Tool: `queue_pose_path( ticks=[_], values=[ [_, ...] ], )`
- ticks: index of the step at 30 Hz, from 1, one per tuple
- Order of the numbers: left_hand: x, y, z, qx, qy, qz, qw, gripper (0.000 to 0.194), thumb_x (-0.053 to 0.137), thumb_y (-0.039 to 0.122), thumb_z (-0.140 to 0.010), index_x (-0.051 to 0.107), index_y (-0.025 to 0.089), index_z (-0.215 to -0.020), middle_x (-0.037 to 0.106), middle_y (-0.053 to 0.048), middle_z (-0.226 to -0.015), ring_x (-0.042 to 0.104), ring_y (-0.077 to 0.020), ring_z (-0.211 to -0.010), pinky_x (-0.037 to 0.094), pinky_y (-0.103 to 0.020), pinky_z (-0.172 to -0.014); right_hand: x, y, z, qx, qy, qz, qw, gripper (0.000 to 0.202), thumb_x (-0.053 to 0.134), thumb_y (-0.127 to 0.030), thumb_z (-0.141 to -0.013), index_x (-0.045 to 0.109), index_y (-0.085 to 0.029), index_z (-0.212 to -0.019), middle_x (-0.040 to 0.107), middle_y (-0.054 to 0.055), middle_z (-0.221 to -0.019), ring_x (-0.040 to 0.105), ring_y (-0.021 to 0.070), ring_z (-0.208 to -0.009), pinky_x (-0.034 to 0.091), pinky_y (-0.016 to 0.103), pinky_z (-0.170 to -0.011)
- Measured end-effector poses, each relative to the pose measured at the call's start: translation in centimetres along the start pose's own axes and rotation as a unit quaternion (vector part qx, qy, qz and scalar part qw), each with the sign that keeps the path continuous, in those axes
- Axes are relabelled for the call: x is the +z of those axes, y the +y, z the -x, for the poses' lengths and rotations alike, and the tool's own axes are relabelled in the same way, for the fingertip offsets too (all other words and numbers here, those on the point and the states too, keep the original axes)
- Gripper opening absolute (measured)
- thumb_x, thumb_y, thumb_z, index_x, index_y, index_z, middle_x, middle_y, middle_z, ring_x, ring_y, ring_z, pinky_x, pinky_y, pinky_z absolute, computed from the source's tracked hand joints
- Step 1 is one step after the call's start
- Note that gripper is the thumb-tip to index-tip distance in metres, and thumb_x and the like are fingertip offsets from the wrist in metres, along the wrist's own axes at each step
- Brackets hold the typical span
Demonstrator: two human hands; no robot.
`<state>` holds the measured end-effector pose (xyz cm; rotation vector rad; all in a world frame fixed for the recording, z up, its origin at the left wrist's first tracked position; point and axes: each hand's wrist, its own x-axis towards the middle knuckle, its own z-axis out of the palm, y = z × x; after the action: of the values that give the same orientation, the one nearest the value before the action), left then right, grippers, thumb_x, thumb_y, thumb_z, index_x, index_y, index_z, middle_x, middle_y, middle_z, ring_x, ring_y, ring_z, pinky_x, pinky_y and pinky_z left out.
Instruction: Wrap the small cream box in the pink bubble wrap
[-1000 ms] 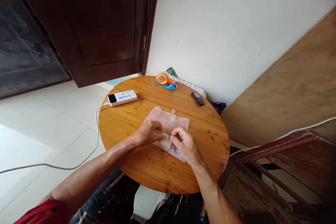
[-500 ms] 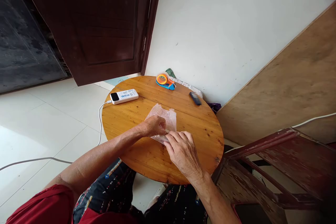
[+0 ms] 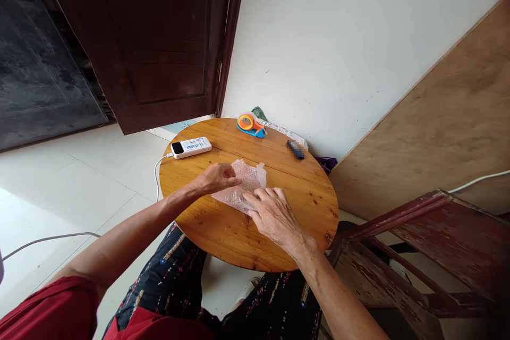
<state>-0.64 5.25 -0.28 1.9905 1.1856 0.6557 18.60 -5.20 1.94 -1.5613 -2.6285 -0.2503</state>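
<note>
Your dark trousers (image 3: 167,276) are closest, below the round wooden table (image 3: 303,196). Your right hand (image 3: 275,219) lies on the near right edge of the bubble wrap (image 3: 239,195), palm down, its fingers a little spread. The bubble wrap is folded on the table, in the middle, between your hands. Your left hand (image 3: 218,176) is at its left side. Those fingers are curled and the thumb points right; you cannot tell if they pinch anything. Farther off, a white gadget (image 3: 192,147) sits at the left with a cord (image 3: 158,180) plugged in. A blurred dark thing (image 3: 295,150) lies at the right. The orange and blue tape holder (image 3: 252,125) is near the far edge.
</note>
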Motion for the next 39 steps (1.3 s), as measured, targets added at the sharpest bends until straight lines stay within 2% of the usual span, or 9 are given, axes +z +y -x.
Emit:
queue_pose_path(
  ticks=[4, 8, 10, 14, 21, 26, 29, 33, 39],
  values=[
    [-1.3, -1.4, 2.5, -0.072, 0.019, -0.03, 0.997, 0.046, 0.067, 0.052, -0.072, 0.067, 0.015, -0.1, 0.069, -0.007, -0.094, 0.061, -0.0184, -0.078, 0.045, -0.025, -0.063, -0.2, 0.4, -1.0, -0.015, -0.034, -0.001, 0.999, 0.024, 0.06, -0.021, -0.086, 0.067, -0.025, -0.109, 0.064, 0.007, -0.096, 0.055, 0.0232, -0.093, 0.031, 0.037, -0.083],
    [-0.6, -1.6, 3.0, -0.163, -0.02, 0.011, 0.986, 0.055, 0.072, 0.045, -0.067, 0.062, 0.015, -0.112, 0.069, -0.007, -0.098, 0.062, -0.0158, -0.068, 0.044, -0.022, -0.053, -0.1, 0.8, -1.6, -0.024, -0.04, -0.016, 0.999, 0.028, 0.06, -0.02, -0.086, 0.068, -0.023, -0.113, 0.064, 0.008, -0.097, 0.055, 0.0243, -0.097, 0.033, 0.038, -0.085],
    [0.0, -1.4, 2.4, -0.197, -0.031, 0.032, 0.979, 0.055, 0.074, 0.041, -0.065, 0.061, 0.014, -0.111, 0.069, -0.005, -0.09, 0.06, -0.0139, -0.059, 0.04, -0.022, -0.047, 0.0, 0.9, -1.7, -0.022, -0.045, -0.017, 0.999, 0.03, 0.061, -0.019, -0.085, 0.068, -0.023, -0.114, 0.064, 0.008, -0.098, 0.055, 0.0249, -0.098, 0.033, 0.038, -0.086],
    [0.6, -1.3, 1.0, -0.219, -0.034, 0.099, 0.97, 0.03, 0.074, 0.025, -0.062, 0.062, 0.015, -0.088, 0.059, 0.004, -0.06, 0.054, -0.0116, -0.049, 0.036, -0.02, -0.045, -0.1, 0.9, -2.0, -0.017, -0.064, -0.016, 0.998, 0.033, 0.061, -0.017, -0.083, 0.069, -0.023, -0.114, 0.065, 0.009, -0.1, 0.056, 0.0257, -0.101, 0.034, 0.038, -0.086],
    [1.7, 1.1, 0.6, -0.19, -0.014, 0.21, 0.959, 0.038, 0.06, 0.016, -0.069, 0.056, 0.012, -0.107, 0.062, 0.0, -0.069, 0.058, -0.0113, -0.059, 0.042, -0.019, -0.05, 0.0, 0.9, -2.5, 0.003, -0.071, -0.054, 0.996, 0.03, 0.063, -0.02, -0.082, 0.066, -0.021, -0.112, 0.069, 0.01, -0.111, 0.057, 0.0287, -0.11, 0.034, 0.039, -0.089],
    [3.6, 3.4, 0.4, -0.154, -0.043, 0.227, 0.961, 0.015, 0.057, 0.021, -0.071, 0.059, 0.012, -0.083, 0.057, 0.001, -0.063, 0.053, -0.0096, -0.054, 0.04, -0.021, -0.051, 0.2, 1.1, -2.5, 0.054, -0.069, -0.08, 0.993, 0.042, 0.063, -0.031, -0.085, 0.053, -0.013, -0.122, 0.069, 0.015, -0.114, 0.061, 0.0292, -0.108, 0.035, 0.037, -0.088],
    [4.4, 4.4, 0.2, -0.122, -0.046, 0.185, 0.974, 0.01, 0.059, 0.02, -0.066, 0.059, 0.014, -0.074, 0.05, 0.005, -0.057, 0.045, -0.0084, -0.052, 0.034, -0.021, -0.049, 0.2, 1.0, -2.5, 0.062, -0.05, -0.092, 0.993, 0.042, 0.063, -0.036, -0.085, 0.051, -0.014, -0.118, 0.07, 0.014, -0.106, 0.063, 0.0287, -0.102, 0.036, 0.036, -0.087],
    [4.1, 5.4, 0.5, -0.081, -0.062, 0.104, 0.989, 0.008, 0.062, 0.015, -0.057, 0.057, 0.016, -0.063, 0.046, 0.006, -0.052, 0.043, -0.0099, -0.055, 0.028, -0.022, -0.051, 0.1, 1.4, -2.7, 0.072, -0.043, -0.151, 0.985, 0.055, 0.072, -0.027, -0.075, 0.049, -0.015, -0.123, 0.07, 0.012, -0.104, 0.065, 0.0268, -0.097, 0.04, 0.036, -0.085],
    [2.7, 6.6, 1.4, -0.019, -0.156, -0.079, 0.984, 0.009, 0.06, 0.023, -0.065, 0.062, 0.017, -0.071, 0.051, 0.003, -0.059, 0.046, -0.0125, -0.055, 0.03, -0.024, -0.053, 1.2, 4.6, -0.1, 0.116, -0.028, -0.366, 0.923, 0.09, 0.081, -0.032, -0.065, 0.037, -0.018, -0.143, 0.068, 0.01, -0.113, 0.065, 0.0235, -0.099, 0.049, 0.035, -0.084]
  ],
)
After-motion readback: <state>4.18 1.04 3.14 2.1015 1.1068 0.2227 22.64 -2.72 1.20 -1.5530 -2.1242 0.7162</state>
